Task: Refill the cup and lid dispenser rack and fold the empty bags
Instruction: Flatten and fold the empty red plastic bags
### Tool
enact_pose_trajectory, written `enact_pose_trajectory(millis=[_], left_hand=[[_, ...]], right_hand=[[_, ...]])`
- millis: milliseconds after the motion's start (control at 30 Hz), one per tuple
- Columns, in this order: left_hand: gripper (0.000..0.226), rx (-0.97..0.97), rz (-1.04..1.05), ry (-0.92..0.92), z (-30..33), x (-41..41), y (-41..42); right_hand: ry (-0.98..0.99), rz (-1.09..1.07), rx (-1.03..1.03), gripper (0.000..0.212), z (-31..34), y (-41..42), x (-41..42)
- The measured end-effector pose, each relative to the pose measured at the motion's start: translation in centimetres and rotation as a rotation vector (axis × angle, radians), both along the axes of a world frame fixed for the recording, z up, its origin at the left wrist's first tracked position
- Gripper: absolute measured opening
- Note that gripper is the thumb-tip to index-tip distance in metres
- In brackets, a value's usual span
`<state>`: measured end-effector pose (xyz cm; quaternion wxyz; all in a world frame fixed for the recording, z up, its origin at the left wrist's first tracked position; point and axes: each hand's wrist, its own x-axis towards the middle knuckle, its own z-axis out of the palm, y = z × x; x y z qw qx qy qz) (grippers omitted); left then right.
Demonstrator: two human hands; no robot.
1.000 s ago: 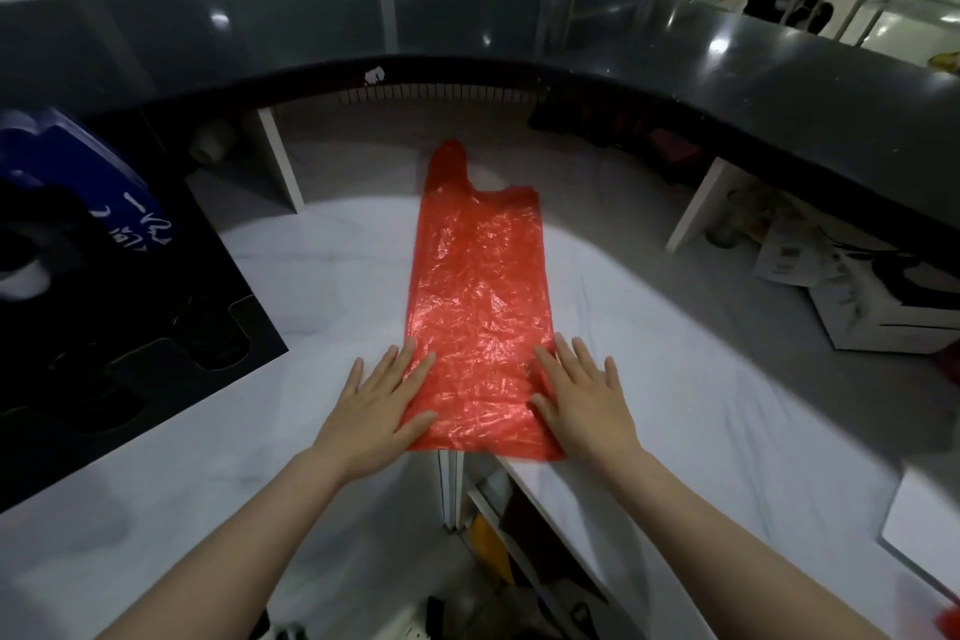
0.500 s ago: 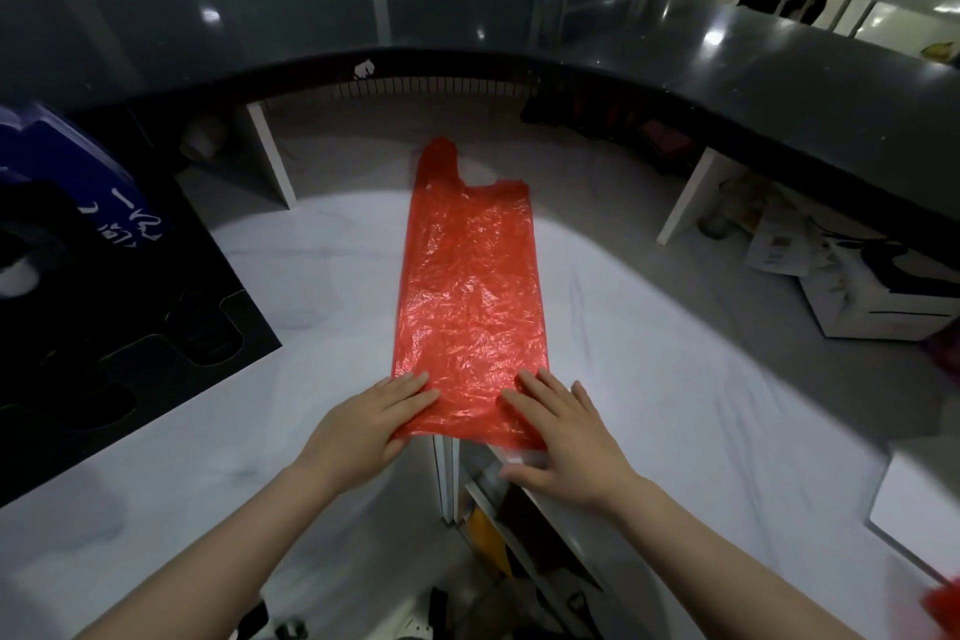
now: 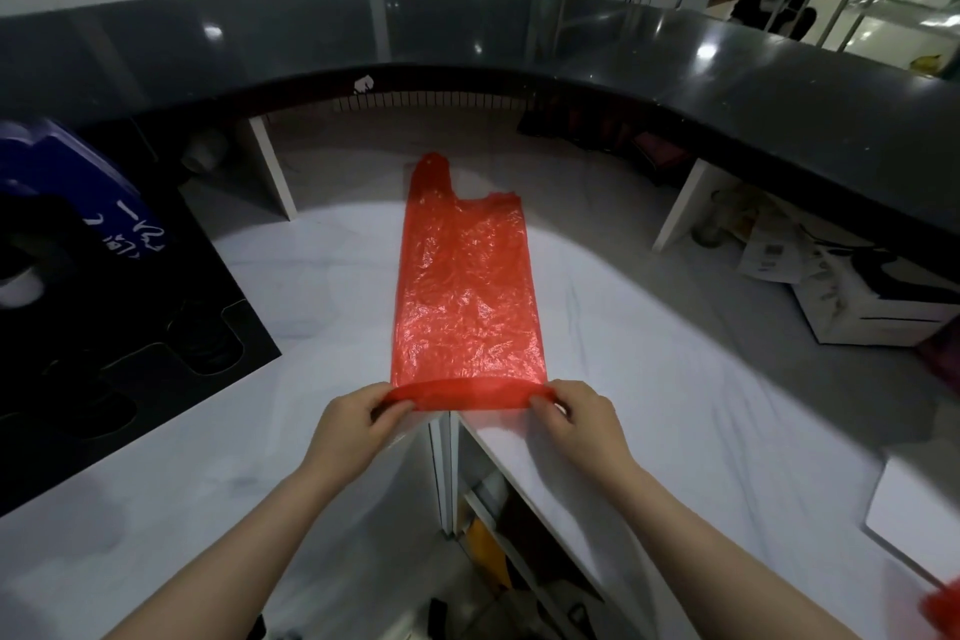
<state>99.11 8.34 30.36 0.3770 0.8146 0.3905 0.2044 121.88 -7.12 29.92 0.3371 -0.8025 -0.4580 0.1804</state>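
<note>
Two hands pinching the near end of a red bag

One thin, crinkled red plastic carrier bag (image 3: 465,296) lies flat on a white marble-patterned worktop (image 3: 675,379). Its long axis runs straight away from the person. The handle loop end points to the far side, toward a curved black glossy upper counter (image 3: 571,42); only one handle strip stands up clearly at the far left corner. The closed bottom end points back at the person and reaches the worktop's near edge, above a gap where two worktop sections meet.

The near edge of the bag is lifted and rolled into a narrow band between the two hands. The left hand (image 3: 356,426) pinches the left corner of that band between thumb and curled fingers. The right hand (image 3: 576,418) pinches the right corner the same way. Both hands sit just nearer than the bag, with the rest of the bag stretching away beyond them. Both bare forearms reach in from the bottom of the view.

At the left, a black tray with moulded recesses (image 3: 130,327) is very dark and partly cut off, with a blue object bearing white writing (image 3: 78,192) above it; what these hold cannot be made out. A scrap of red material (image 3: 943,605) is cut off at the bottom right corner. Shelves under the worktop are dim and unclear.
</note>
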Motion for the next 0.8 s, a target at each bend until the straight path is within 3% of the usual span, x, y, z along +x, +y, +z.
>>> enact_pose_trajectory(millis=[133, 267, 433, 567, 633, 733, 800], left_hand=[[0.017, -0.056, 0.144, -0.036, 0.2, 0.9, -0.4], [0.028, -0.029, 0.202, -0.026, -0.3, 1.5, -0.9], [0.011, 0.009, 0.276, -0.041, -0.5, 2.0, -1.5], [0.033, -0.003, 0.279, -0.013, -0.2, 2.4, -1.9], [0.045, 0.235, 0.196, 0.031, -0.2, 2.3, -2.2], [0.058, 0.762, -0.132, 0.170, -0.7, 2.2, -2.2], [0.061, 0.796, -0.324, 0.314, -0.7, 2.3, -1.9]], right_hand=[[-0.012, -0.131, 0.021, 0.039, -0.1, 0.9, 0.1], [-0.033, -0.194, 0.039, 0.044, 0.0, 1.2, -0.3], [-0.085, -0.238, 0.014, 0.030, -0.7, 1.1, -0.5], [-0.125, -0.272, -0.036, 0.020, -1.4, 1.3, -0.7], [-0.151, -0.283, -0.066, 0.018, -1.5, 1.4, -0.8], [-0.193, -0.244, -0.076, 0.014, -1.4, 1.4, -0.7], [-0.209, -0.236, -0.076, 0.015, -1.3, 1.5, -0.6]])
